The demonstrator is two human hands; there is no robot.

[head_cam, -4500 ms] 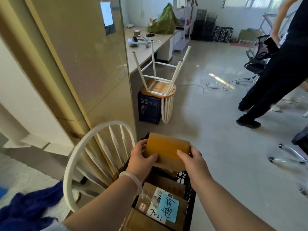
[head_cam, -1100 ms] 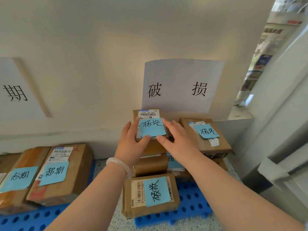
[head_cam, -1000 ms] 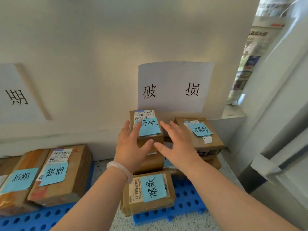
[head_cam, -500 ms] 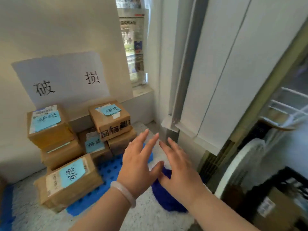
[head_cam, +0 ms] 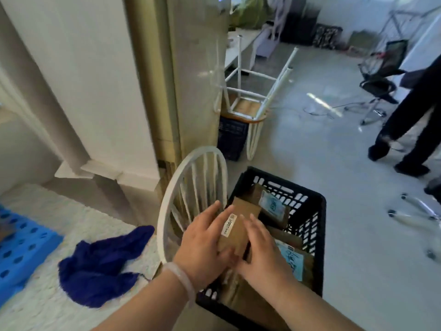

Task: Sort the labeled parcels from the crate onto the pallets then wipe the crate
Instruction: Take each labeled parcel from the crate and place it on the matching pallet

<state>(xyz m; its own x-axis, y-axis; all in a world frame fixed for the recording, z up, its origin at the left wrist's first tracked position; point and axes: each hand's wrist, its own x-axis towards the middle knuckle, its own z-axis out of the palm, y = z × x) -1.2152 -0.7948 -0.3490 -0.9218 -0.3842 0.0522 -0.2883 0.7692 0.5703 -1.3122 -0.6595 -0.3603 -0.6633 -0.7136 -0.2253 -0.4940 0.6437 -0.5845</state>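
In the lower middle of the frame, the left hand (head_cam: 202,240) and right hand (head_cam: 260,249) grasp one brown parcel (head_cam: 235,231) btwn them; left fingers run along its left edge, right fingers lie across its right side, and both thumbs tuck in at the near end, so each hand is closed on it; a narrow white barcode strip sits on the parcel's top, close to the left fingers; a pale bangle (head_cam: 181,280) rings the left wrist.

The parcel is over the near-left part of the black crate (head_cam: 318,211), inside its rim line; whether it rests on the boxes below or is lifted clear, can't tell (motion blur). A second parcel (head_cam: 272,207) w/ a blue label lies toward the crate's far wall; a third parcel (head_cam: 293,259), also blue-labelled, lies just right of the right hand; more brown cardboard shows under the wrists.

The crate stands on grey floor, just beside a white chair back (head_cam: 164,211) on its left. In the lower left, a dark blue cloth (head_cam: 102,261) lies crumpled on a pale rug (head_cam: 47,218); at the far left edge, a corner of a blue pallet (head_cam: 21,242). Above centre, an upturned stool (head_cam: 248,101) w/ white legs sits on a dark bin (head_cam: 231,137). At the right edge, a person in dark clothes (head_cam: 410,120) stands near an office chair (head_cam: 379,75).
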